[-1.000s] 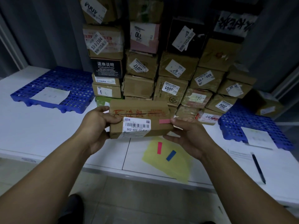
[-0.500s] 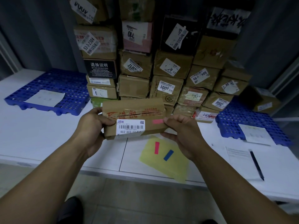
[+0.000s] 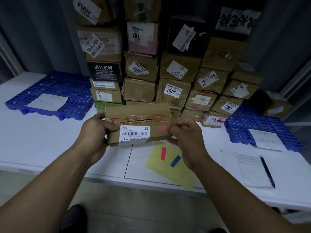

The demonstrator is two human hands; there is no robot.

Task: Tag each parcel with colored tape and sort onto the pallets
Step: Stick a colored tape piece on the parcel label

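Observation:
I hold a flat brown parcel (image 3: 138, 115) above the white table, with a barcode label and red writing on it. A pink strip of tape (image 3: 162, 128) is stuck near its right end. My left hand (image 3: 96, 130) grips the parcel's left end, thumb on top. My right hand (image 3: 186, 137) grips the right end, curled fingers beside the pink tape. Below lies a yellow sheet (image 3: 170, 167) carrying a pink tape strip (image 3: 163, 153) and a blue tape strip (image 3: 175, 161). One blue pallet (image 3: 67, 88) sits at the left, another blue pallet (image 3: 249, 121) at the right.
A tall stack of labelled cardboard parcels (image 3: 168, 68) fills the back of the table. Each pallet has a white paper on it. A paper form (image 3: 249, 170) with a black pen (image 3: 267, 172) lies at the right. The table's front edge is near my arms.
The parcel has stayed between my hands. My right hand's fingers have curled over the parcel's right end next to the pink tape. The view has shifted slightly.

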